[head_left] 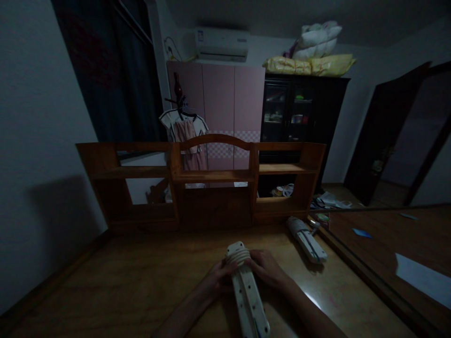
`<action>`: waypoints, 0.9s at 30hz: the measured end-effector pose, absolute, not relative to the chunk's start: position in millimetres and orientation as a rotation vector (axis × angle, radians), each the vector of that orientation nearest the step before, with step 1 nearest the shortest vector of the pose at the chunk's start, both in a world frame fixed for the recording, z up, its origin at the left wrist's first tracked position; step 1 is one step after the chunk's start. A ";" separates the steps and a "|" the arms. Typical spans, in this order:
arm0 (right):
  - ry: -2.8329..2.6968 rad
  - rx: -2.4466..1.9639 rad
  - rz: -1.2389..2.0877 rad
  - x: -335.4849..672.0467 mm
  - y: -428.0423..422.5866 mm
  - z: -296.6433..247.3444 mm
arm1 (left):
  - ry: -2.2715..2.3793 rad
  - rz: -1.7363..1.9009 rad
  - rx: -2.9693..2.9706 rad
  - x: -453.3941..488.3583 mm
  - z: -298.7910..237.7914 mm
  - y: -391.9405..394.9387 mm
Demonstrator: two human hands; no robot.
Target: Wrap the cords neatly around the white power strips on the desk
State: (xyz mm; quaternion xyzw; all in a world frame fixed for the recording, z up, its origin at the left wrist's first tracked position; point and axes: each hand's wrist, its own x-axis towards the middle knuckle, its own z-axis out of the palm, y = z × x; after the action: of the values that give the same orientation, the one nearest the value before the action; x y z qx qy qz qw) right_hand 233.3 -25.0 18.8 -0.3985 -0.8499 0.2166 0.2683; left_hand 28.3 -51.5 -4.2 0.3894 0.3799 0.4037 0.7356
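A white power strip (248, 295) with its cord wound round the far end is held above the wooden desktop (158, 277), underside with screw holes facing up. My left hand (220, 277) grips it from the left near the wound cord, thumb on top. From the right, my right hand (264, 266) closes on the same end, its thumb against the coils. A second power strip (307, 241), also wrapped in its cord, lies on the desk to the right, apart from my hands.
A wooden shelf unit (214, 176) stands along the desk's back edge. A wall (45, 211) borders the left side. Beyond the right edge, a lower brown surface holds a white sheet (424, 277) and a blue card (361, 233).
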 end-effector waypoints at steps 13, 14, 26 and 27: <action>-2.226 -1.149 0.591 239.1 -23.2 12.1 | 0.792 0.883 0.867 27.4 -4.7 -51.9; -2.220 -1.149 0.598 239.3 -22.8 11.7 | 0.793 0.885 0.865 27.4 -4.5 -52.0; -2.181 -1.124 0.639 236.7 -23.2 12.8 | 0.848 0.876 0.843 27.7 -4.8 -50.3; -2.181 -1.125 0.639 236.8 -22.9 12.5 | 0.843 0.879 0.844 27.7 -4.5 -50.6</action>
State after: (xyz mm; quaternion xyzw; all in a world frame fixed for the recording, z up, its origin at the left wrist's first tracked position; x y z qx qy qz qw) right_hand 236.8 -22.9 12.5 -0.4235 -0.8209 0.2406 0.2981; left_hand 27.7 -50.6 -4.5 0.3844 0.3839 0.4002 0.7380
